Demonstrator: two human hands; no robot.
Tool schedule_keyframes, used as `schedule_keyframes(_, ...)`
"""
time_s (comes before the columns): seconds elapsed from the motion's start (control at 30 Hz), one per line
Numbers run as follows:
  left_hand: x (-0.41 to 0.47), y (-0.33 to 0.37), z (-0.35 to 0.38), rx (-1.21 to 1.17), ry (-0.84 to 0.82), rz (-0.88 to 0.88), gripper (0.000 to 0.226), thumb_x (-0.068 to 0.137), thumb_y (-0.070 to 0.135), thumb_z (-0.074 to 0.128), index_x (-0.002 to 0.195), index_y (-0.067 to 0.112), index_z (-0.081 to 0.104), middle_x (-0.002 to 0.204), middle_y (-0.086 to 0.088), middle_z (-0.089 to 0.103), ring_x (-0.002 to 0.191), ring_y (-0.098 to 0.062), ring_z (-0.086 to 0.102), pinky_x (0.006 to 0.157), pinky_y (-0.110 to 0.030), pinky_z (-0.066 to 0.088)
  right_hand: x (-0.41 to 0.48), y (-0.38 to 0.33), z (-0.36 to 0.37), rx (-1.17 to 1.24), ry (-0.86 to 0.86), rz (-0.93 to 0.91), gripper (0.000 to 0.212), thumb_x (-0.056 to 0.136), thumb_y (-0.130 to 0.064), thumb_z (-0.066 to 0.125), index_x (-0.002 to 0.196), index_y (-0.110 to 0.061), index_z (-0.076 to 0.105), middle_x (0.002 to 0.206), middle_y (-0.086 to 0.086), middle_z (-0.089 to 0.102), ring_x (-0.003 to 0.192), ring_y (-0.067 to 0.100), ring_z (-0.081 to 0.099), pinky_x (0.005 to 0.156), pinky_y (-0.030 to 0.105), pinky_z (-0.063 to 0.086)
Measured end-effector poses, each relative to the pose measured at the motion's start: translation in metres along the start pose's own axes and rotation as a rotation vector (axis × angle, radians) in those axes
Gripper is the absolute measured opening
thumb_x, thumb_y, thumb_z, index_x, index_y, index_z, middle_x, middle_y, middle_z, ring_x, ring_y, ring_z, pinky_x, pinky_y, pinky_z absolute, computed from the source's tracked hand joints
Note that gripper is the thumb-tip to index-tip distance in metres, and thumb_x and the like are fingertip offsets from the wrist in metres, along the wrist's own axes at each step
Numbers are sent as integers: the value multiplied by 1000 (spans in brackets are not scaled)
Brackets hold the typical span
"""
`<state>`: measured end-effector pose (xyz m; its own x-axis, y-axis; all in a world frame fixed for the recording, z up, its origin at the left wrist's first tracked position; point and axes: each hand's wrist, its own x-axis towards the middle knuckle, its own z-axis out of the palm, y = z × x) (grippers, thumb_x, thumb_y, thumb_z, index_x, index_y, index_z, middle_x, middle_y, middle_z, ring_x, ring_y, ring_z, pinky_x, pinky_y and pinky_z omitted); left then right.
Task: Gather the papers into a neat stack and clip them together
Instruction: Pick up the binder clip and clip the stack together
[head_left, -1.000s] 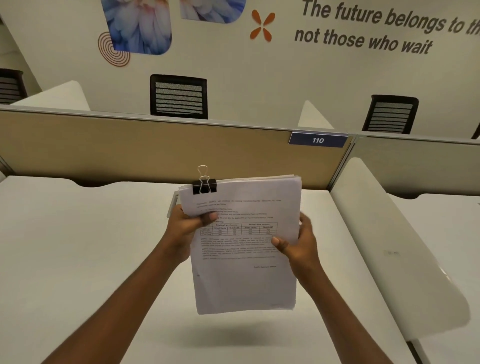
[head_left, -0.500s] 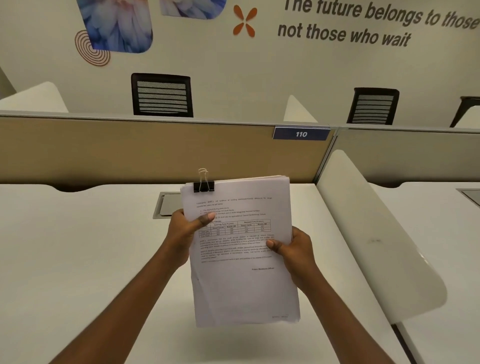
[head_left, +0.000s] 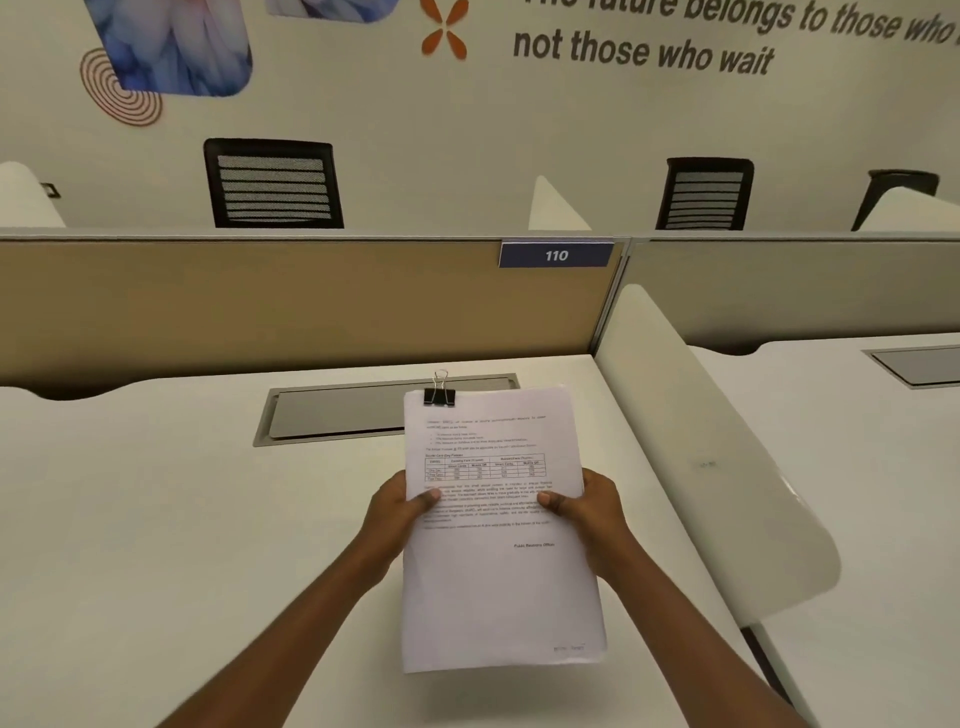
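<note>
A stack of white printed papers (head_left: 498, 587) is held above the white desk (head_left: 156, 519), its edges aligned. A black binder clip (head_left: 439, 396) with silver handles grips the stack's top left corner. My left hand (head_left: 397, 506) holds the stack's left edge, thumb on the top sheet. My right hand (head_left: 592, 506) holds the right edge in the same way, at about the same height. The fingers of both hands are hidden behind the sheets.
A grey cable hatch (head_left: 363, 410) is set into the desk behind the papers. A tan partition (head_left: 291, 301) with a "110" label (head_left: 556, 255) closes the back. A white curved divider (head_left: 717, 467) stands at the right. Black chairs sit beyond the partition.
The clipped stack has come down and tilted flatter toward the desk. My left hand has slid from near the clip to the middle of the left edge. The view has tilted down.
</note>
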<state>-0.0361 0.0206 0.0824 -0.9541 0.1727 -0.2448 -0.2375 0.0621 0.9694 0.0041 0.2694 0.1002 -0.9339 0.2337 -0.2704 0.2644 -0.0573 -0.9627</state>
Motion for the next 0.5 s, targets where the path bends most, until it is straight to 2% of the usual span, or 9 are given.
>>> schedule_keyframes(0.17, 24, -9, 40, 14, 5, -148, 24, 91, 7, 55, 113, 12, 63, 110, -2, 70, 93, -17, 69, 70, -26, 53, 27, 18, -34, -114, 59, 25, 43, 56, -11, 82, 98, -7, 70, 96, 9, 76, 83, 30, 73, 78, 49, 60)
schedule_keyframes(0.27, 39, -13, 61, 70, -21, -201, 23, 92, 9, 51, 111, 14, 63, 107, -3, 71, 86, -18, 69, 59, -28, 53, 42, 26, -54, -190, 94, 36, 36, 61, -7, 83, 95, -9, 71, 93, 8, 76, 79, 27, 74, 76, 48, 60)
schedule_keyframes(0.37, 51, -20, 79, 141, -48, -223, 23, 90, 11, 52, 108, 15, 65, 105, -4, 72, 88, -24, 71, 68, -40, 60, 55, 31, -71, -265, 125, 55, 29, 64, -5, 82, 91, -10, 72, 90, 7, 76, 77, 25, 74, 74, 45, 61)
schedule_keyframes(0.5, 59, -24, 103, 185, -99, -229, 23, 89, 6, 49, 94, 21, 66, 98, -3, 71, 86, -24, 70, 67, -38, 60, 69, 40, -93, -356, 147, 51, 34, 55, -17, 83, 87, -14, 72, 88, 2, 76, 79, 23, 73, 74, 45, 61)
